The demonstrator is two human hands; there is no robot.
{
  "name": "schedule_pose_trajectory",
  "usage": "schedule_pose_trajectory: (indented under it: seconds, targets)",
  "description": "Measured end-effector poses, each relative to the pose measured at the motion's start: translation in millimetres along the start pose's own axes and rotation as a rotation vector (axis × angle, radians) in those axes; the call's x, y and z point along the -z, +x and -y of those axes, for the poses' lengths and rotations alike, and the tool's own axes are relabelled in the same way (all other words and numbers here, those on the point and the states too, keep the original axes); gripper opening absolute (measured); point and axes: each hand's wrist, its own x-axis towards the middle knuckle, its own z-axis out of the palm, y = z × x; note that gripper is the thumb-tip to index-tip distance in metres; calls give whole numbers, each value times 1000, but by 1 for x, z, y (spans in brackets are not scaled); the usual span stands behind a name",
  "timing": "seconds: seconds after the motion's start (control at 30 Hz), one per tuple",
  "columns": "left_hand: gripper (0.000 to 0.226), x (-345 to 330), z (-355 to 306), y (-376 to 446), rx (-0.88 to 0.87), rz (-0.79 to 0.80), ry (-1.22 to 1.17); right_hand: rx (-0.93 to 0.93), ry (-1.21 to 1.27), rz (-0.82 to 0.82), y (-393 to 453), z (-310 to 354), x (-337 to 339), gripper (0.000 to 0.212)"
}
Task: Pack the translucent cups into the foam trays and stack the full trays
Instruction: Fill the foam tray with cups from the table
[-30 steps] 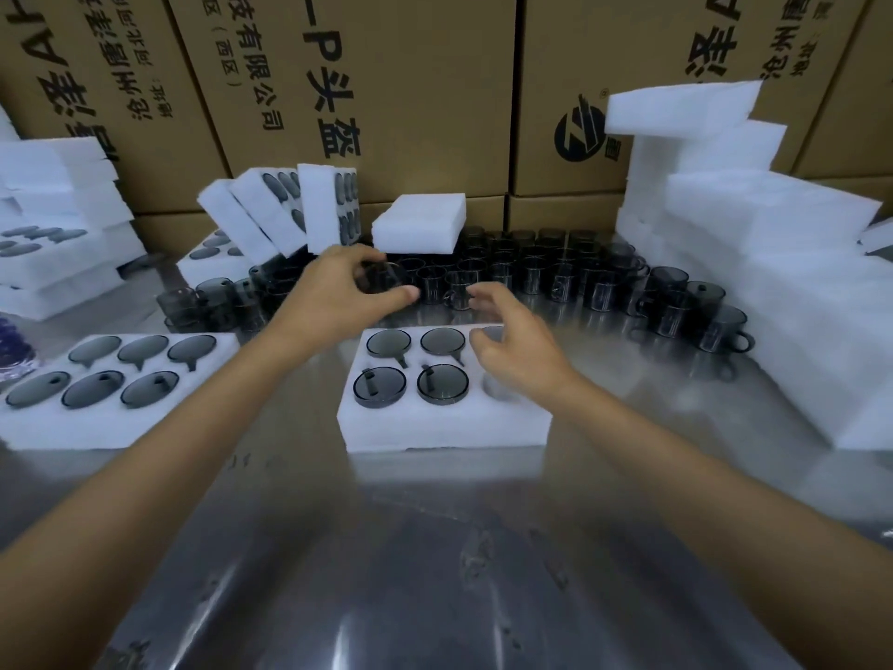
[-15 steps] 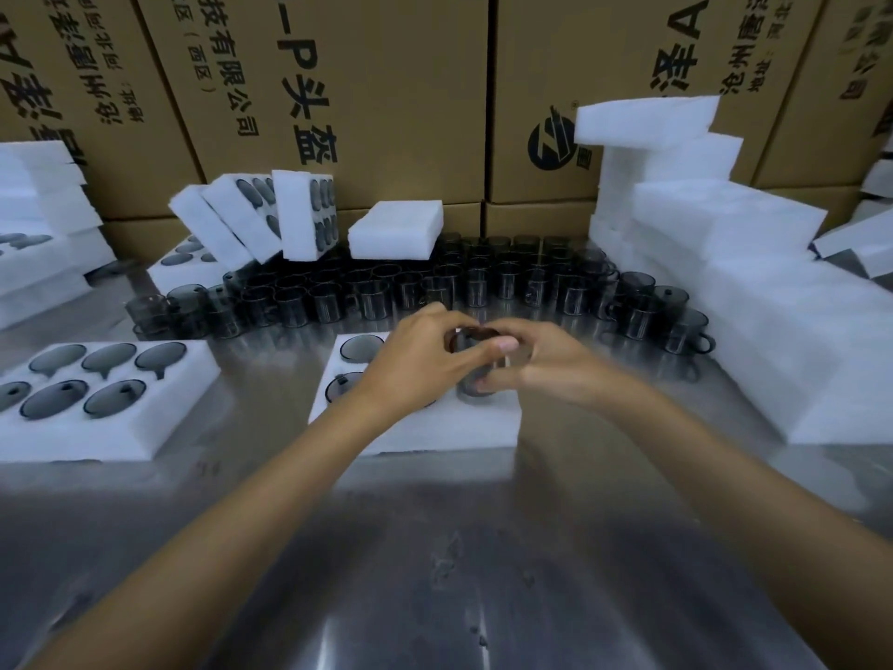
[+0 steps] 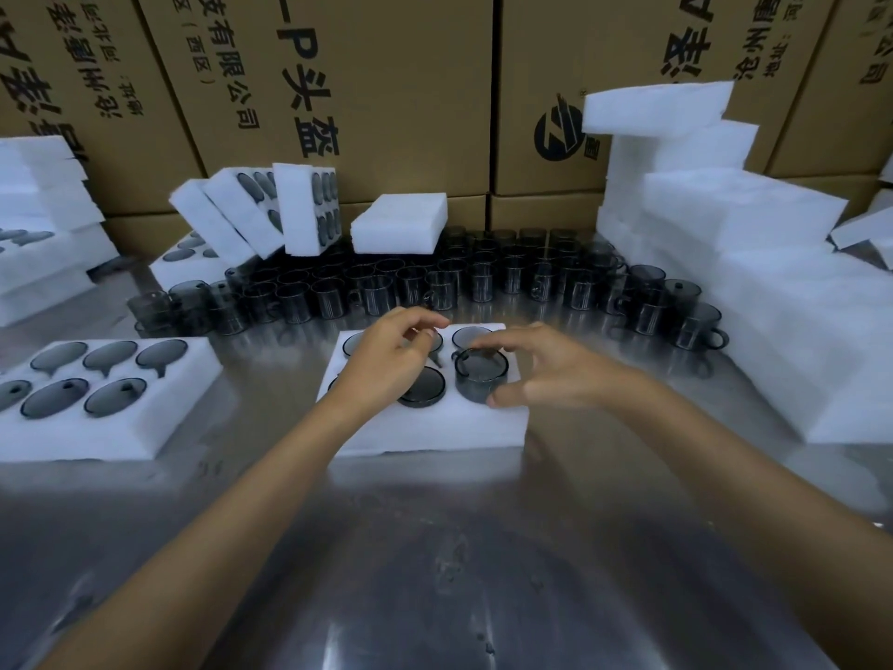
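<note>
The right hand holds a cup between thumb and fingers, half down in the near right hole of the foam tray. The left hand hovers loose, holding nothing. Half a second ago both hands held the cup above the tray.

head cam | worn, looks forward-down | close over foam tray | single view
</note>
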Motion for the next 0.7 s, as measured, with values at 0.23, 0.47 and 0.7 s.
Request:
schedule_pose_trajectory:
  seconds: [0.23,0.47,0.7]
  targets:
    - [31,1,6,-4,-94,-29,43,124,-311,-63,-13,-2,-8,92]
    - [29,-9,8,-5,-123,26,45,255,-476,-54,-19,-12,-57,90]
    - [33,-7,7,-7,-155,239,239,265,-461,-57,-19,-13,-57,89]
